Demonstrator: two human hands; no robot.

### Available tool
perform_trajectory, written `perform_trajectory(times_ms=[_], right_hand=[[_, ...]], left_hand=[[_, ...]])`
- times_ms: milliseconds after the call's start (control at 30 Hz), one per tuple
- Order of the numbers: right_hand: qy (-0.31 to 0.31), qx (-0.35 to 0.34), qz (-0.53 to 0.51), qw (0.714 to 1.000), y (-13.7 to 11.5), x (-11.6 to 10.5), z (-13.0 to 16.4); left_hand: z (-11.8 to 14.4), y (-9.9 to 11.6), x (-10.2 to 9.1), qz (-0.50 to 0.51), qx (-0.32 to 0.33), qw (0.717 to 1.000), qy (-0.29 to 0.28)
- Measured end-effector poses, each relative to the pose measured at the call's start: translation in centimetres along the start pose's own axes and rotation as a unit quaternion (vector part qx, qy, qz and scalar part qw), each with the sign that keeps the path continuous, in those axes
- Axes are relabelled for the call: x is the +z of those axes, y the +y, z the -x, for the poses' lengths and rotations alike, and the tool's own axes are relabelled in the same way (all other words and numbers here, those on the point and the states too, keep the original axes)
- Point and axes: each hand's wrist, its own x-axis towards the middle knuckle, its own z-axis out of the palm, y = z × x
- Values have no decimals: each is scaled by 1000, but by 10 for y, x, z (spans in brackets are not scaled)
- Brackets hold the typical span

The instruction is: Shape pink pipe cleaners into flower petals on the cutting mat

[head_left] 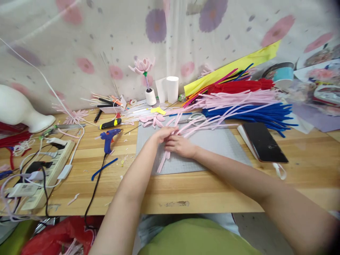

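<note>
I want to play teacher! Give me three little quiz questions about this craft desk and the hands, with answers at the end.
1. True or false: both hands grip the bundle of pink pipe cleaners over the grey cutting mat.
2. Which tool lies left of the mat? A) blue glue gun B) hammer C) paintbrush
3. Fill in: the black phone lies to the ___ of the mat.

Key:
1. True: the left hand and right hand are both closed on the bundle.
2. A, the blue glue gun.
3. Right.
</note>
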Motion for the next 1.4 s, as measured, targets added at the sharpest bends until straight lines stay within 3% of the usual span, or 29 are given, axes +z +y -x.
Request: perform_trajectory(times_ms=[100,333,400,467,533,667,800,1000,1167,1267,1400], right_hand=[[-19,-9,-4,1000,-10,9,-6],[17,-17,-28,999,-14,-4,6],[30,37,-13,999,-4,-18,23],[52,170,37,983,15,-33,44],[16,272,84,958,36,-48,62],[-102,296,99,944,62,-67,80],[-169,330,127,920,64,-69,75],[-174,315,137,923,54,-63,62],[-142,214,127,958,22,-54,33],[-115,170,121,971,7,-44,14],[-77,164,98,979,2,-29,0]], left_hand=[[3,3,-1,-82,-37,995,-51],[10,6,-8,-192,-38,979,-51],[16,6,-15,-199,-43,977,-57],[24,7,-24,-196,-59,977,-65],[33,8,-33,-190,-71,977,-67],[45,9,-44,-178,-74,980,-57],[54,11,-50,-168,-61,984,-20],[59,10,-50,-68,-2,997,32],[52,7,-33,-93,-7,995,24],[51,7,-23,-125,-9,992,0],[54,4,-16,-117,9,991,-62]])
